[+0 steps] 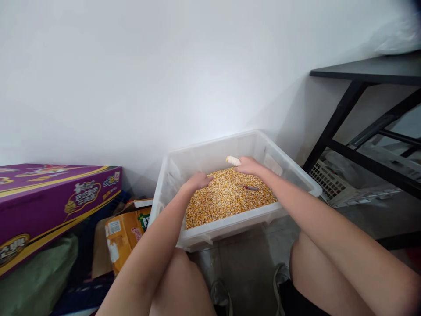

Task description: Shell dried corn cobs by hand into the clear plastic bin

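Observation:
A translucent white plastic bin [230, 228] stands on the floor in front of me, with a broad layer of loose yellow corn kernels [223, 202] inside. My right hand [250, 166] is closed around a corn cob [233, 161] over the far side of the kernels. The cob's visible end is mostly bare and white, with a little yellow at its tip. At the left of the bin, my left hand [199, 181] is low over the kernels, fingers stretched to the right and holding nothing visible. A small tool with a dark reddish handle [251, 188] lies on the kernels.
Left of the bin are a large purple box [59, 197], an orange carton [123, 232] and a green bag [39, 276]. A black-framed table [368, 70] stands at right, with a white basket [329, 182] beneath. A white wall rises behind the bin.

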### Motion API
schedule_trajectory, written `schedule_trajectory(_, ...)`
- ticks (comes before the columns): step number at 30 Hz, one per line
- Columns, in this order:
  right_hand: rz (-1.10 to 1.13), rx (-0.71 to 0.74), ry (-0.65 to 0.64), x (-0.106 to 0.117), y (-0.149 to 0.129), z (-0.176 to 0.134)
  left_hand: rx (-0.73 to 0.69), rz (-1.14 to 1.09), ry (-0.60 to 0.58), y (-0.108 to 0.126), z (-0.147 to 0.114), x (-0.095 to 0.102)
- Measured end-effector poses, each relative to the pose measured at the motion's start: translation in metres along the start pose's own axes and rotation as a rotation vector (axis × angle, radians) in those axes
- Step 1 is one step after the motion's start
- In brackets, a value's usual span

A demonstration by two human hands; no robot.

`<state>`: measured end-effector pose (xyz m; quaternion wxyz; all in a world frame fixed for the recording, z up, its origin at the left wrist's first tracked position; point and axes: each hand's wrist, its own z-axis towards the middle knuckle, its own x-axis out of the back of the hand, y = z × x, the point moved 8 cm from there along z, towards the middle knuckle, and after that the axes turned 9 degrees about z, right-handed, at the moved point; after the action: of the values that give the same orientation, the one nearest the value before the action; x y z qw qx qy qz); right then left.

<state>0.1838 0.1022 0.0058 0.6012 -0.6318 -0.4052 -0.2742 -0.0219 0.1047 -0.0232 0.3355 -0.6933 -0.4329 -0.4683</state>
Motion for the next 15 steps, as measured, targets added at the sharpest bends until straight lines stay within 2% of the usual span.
schedule_trajectory(4,0.077,0.018,-0.003,-0.002,-0.003,-0.001,-0.094,-0.03,0.132,0.019,0.002,0.012)
schedule_trajectory(6,0.108,0.045,-0.015,-0.004,-0.007,0.0,-0.154,-0.051,0.156,0.028,0.0,0.013)
schedule_trajectory(8,0.153,0.069,-0.044,-0.007,-0.011,0.0,-0.123,-0.084,0.186,0.028,-0.003,0.017)
schedule_trajectory(12,0.352,0.01,-0.24,-0.021,-0.016,-0.004,-0.01,-0.103,0.434,0.029,-0.024,0.053)
schedule_trajectory(15,0.563,-0.045,-0.405,-0.033,-0.024,-0.012,-0.084,0.028,0.582,0.055,-0.044,0.082)
